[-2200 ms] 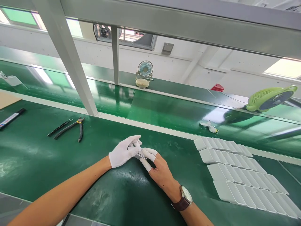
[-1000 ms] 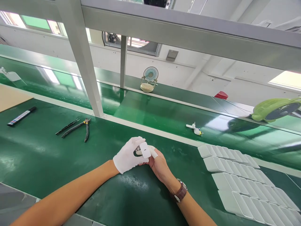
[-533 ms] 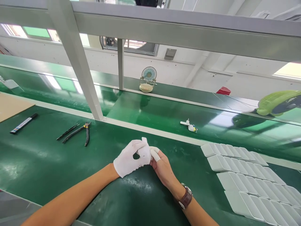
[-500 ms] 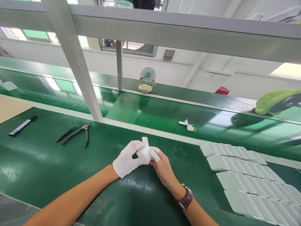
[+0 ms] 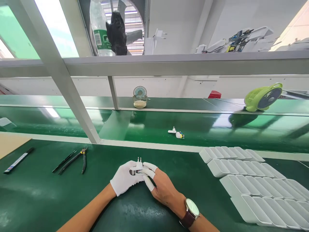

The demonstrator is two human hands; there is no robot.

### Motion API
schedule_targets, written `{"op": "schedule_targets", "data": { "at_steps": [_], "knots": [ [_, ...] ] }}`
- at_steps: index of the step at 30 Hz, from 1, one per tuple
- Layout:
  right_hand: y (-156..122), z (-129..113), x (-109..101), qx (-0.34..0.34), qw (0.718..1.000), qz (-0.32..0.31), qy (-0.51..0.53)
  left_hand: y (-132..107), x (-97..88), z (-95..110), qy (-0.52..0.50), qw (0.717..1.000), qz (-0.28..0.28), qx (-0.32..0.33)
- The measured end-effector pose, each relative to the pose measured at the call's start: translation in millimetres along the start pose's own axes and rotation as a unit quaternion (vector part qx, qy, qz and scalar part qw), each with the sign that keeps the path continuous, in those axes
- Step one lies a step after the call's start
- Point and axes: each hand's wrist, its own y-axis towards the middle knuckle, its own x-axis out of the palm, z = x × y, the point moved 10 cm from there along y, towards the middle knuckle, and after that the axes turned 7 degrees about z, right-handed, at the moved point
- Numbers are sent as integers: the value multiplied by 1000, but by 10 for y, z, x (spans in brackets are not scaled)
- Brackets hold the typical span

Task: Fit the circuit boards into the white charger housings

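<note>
My left hand (image 5: 126, 179), in a white glove, is closed round a white plug housing (image 5: 139, 165) with two metal pins pointing up. The right hand (image 5: 161, 186), bare apart from white finger covers and a watch at the wrist, pinches the same housing from its other side. An opening with something dark inside shows on the near side of the piece. Fingers hide much of it. Both hands are a little above the green bench.
Rows of white open casings (image 5: 243, 170) stand on the right. Pliers (image 5: 83, 156), tweezers (image 5: 64, 161) and a marker (image 5: 18, 160) lie left. Beyond the pale rail, a small white plug part (image 5: 179, 134) rests on the green belt. A slanted metal post (image 5: 72, 96) rises left.
My head view has tilted up, showing more of the upper shelf. The white housing has been turned in my hands, so its pins now show upright. My right hand has rolled over it.
</note>
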Motion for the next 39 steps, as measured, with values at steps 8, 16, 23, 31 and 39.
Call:
{"op": "schedule_targets", "data": {
  "at_steps": [8,16,23,31,39],
  "knots": [
    [-80,114,95,-30,990,10,-140,415,-685,16,84,973,210,-34],
    [-157,140,246,-38,989,-6,-144,1172,-1385,-12,161,928,328,-72],
    [-172,144,239,-38,986,-21,-162,1385,-1261,-156,164,928,330,-60],
    [-138,156,280,-12,984,-70,-165,1187,-474,-59,189,964,186,34],
    [-173,88,137,-64,977,-152,-131,1400,464,372,302,937,41,171]
  ]
}}
